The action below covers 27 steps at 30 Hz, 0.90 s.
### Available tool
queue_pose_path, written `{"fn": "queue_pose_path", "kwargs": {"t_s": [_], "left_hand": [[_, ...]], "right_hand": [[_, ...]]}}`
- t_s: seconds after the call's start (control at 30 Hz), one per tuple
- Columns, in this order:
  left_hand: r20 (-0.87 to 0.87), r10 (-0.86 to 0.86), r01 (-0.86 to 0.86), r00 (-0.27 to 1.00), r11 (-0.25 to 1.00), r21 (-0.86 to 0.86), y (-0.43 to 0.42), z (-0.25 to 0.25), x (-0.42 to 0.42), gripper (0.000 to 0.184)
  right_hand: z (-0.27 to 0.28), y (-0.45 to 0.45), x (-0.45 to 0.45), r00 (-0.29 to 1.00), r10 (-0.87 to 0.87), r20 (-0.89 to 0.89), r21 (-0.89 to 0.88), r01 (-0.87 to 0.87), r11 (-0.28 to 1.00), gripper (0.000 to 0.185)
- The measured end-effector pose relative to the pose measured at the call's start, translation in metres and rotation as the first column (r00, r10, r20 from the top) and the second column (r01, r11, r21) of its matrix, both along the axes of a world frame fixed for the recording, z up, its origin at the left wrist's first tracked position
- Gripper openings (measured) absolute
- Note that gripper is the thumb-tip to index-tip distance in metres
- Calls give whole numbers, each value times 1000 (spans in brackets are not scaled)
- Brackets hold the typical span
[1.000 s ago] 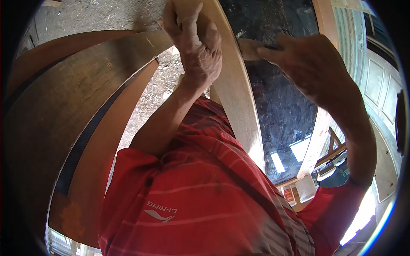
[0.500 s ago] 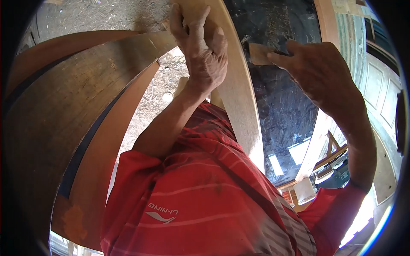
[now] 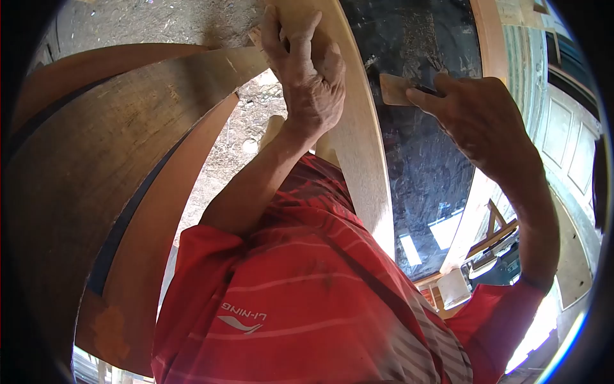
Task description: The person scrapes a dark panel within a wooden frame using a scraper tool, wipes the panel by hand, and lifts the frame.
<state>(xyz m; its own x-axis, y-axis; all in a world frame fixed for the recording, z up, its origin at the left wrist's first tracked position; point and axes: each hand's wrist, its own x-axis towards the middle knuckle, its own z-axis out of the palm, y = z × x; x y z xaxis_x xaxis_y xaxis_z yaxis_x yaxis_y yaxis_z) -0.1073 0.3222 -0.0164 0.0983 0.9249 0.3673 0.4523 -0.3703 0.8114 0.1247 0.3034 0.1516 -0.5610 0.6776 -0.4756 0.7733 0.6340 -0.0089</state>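
My right hand is closed around a putty knife with a broad, tan-smeared blade and a dark handle, only partly showing between the fingers. Its blade is over the dark, glossy panel, close to the panel's left wooden border. Fingers spread, my left hand is at the upper part of the pale wooden frame piece. A small rough-edged bit of wood shows beside its fingers; whether the hand touches that bit, I cannot tell.
Large brown wooden panels stand at my left, a dark blue strip between them. Light, littered ground shows beyond. A pale panelled door and corrugated sheeting are at the right. Below them lies a dark green case.
The putty knife and my right hand have moved slightly down and to the right over the dark panel. My left hand keeps nearly the same pose, with a small shift of the whole view.
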Motion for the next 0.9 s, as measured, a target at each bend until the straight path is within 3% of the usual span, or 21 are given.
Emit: {"fn": "queue_pose_path", "kwargs": {"t_s": [0.03,0.1,0.2,0.27,0.33,0.37,0.47,0.53,0.63,0.73,0.8,0.9], "left_hand": [[-41,12,-12,999,1000,-2,-3,1,1,49],[63,-26,29,998,999,-42,-5,0,1,49],[50,-30,31,998,999,-33,-4,-3,-1,48],[31,-13,14,999,1000,-25,-2,-3,-1,48],[60,-30,33,998,998,-46,-4,-2,0,48],[51,-33,36,998,998,-48,-5,-2,0,48],[29,-18,19,999,999,-40,-3,-1,0,49],[17,-23,23,1000,999,-32,-4,1,0,50],[52,-3,6,999,998,-56,-6,-1,1,49],[74,4,-3,997,1000,-19,-2,-4,1,48],[50,25,-24,998,999,-25,-1,-3,2,47],[25,33,-32,999,999,-28,-5,-3,2,49]], "right_hand": [[1,2,-3,1000,0,17,-19,0,1000,41],[-11,-3,2,979,32,-201,105,-11,994,43],[6,-7,-4,999,-18,31,-27,19,999,36],[-15,-11,6,967,18,-254,114,11,993,32],[-31,-13,21,912,77,-403,209,10,978,29],[-38,-10,27,898,121,-423,239,-18,971,29],[-39,0,46,929,2,-371,38,13,999,32],[-43,5,45,928,-24,-372,2,27,1000,33],[-46,-7,37,914,12,-405,145,51,988,36],[-16,-17,36,961,-175,-212,48,189,981,42],[-6,-25,28,907,-421,2,-96,419,903,46],[-40,-50,9,812,-536,-230,-34,544,838,48]]}}
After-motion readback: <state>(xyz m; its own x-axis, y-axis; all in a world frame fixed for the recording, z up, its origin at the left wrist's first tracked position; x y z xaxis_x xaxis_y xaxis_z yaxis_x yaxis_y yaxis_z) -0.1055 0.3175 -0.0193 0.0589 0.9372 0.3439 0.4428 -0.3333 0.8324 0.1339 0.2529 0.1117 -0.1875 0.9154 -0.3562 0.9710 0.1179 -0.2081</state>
